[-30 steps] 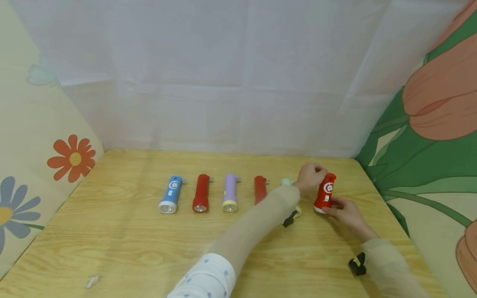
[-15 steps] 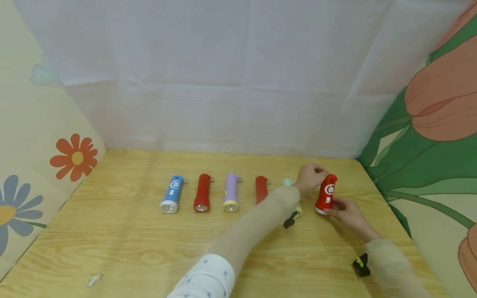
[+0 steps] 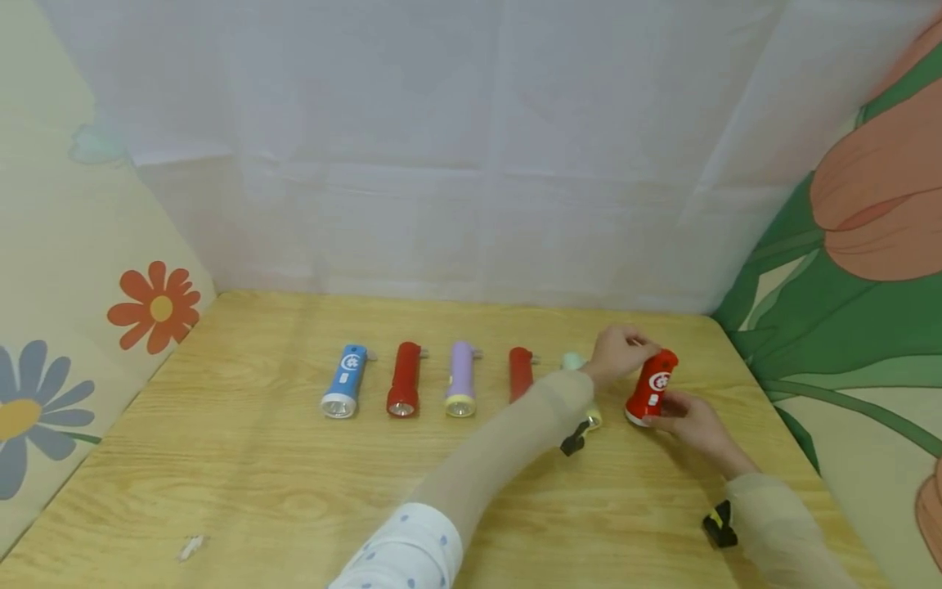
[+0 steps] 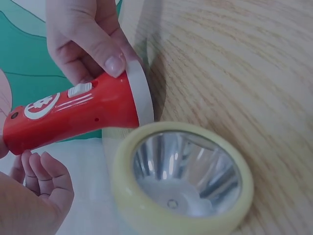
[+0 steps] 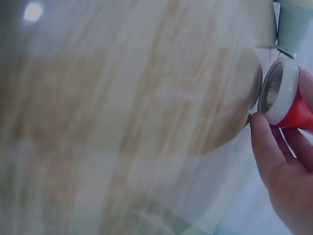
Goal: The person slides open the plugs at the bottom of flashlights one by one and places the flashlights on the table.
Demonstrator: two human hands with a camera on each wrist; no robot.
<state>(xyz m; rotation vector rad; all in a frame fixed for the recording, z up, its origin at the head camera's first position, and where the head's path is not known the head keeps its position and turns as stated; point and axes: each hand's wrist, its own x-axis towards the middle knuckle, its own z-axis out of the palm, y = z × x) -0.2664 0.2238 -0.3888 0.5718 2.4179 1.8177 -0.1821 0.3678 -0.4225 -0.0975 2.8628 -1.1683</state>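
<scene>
Both hands are on a red flashlight (image 3: 653, 384) with a white rim, a white switch and a flower logo, leaning at the right of the row. At its tail end my left hand (image 3: 616, 356) pinches it with the fingertips. Lower down, my right hand (image 3: 695, 424) grips the head end, its thumb (image 4: 115, 64) by the white rim in the left wrist view. That rim sits right at the tabletop. In the right wrist view, the reflector (image 5: 272, 90) faces the wood. A mint-green flashlight (image 3: 572, 361) with a cream head lies partly hidden under my left forearm.
Leftward in the row lie a blue flashlight (image 3: 346, 380), a red one (image 3: 404, 380), a purple one (image 3: 460, 378) and another red one (image 3: 520, 375), each with metal prongs showing at the tail. A small white scrap (image 3: 192, 547) lies at front left. A white cloth (image 3: 441, 164) hangs behind.
The red flashlight's tail end has tipped slightly to the right, my left hand moving along with it. The whole head view has shifted a little. Both hands keep their hold.
</scene>
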